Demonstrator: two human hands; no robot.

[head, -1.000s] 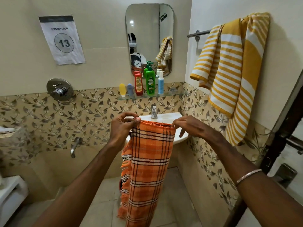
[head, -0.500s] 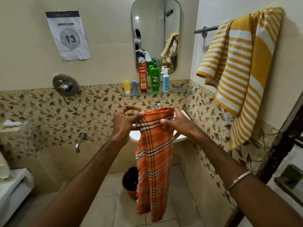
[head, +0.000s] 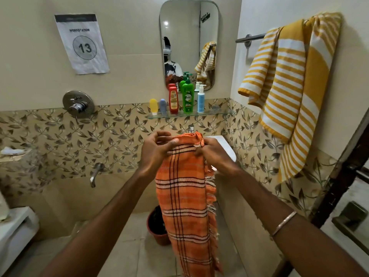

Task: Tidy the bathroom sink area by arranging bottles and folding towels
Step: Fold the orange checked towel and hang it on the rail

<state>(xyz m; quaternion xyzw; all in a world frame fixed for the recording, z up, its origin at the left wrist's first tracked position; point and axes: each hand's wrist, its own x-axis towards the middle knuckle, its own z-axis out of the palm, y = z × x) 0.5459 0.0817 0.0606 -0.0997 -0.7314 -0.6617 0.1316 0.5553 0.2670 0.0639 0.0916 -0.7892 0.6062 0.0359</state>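
An orange plaid towel (head: 185, 198) hangs lengthwise in front of the white sink (head: 225, 145), folded narrow. My left hand (head: 157, 150) pinches its top left corner and my right hand (head: 213, 153) grips its top right edge; both hands are close together. On the glass shelf (head: 217, 113) under the mirror stand several bottles in a row: yellow (head: 153, 106), grey-blue (head: 163, 106), red (head: 173, 99), green (head: 187, 95) and a white-blue pump bottle (head: 200, 99). A yellow striped towel (head: 289, 88) hangs loosely on the rail on the right wall.
A red-brown bucket (head: 157, 226) stands on the floor under the sink. A tap (head: 95, 173) and shower valve (head: 78, 104) sit on the left wall. A white fixture (head: 14, 228) is at the far left, a dark door frame (head: 343, 172) at the right.
My hands have come together, bringing the towel's top corners close, so the towel hangs narrower than a second ago. The view has shifted slightly.
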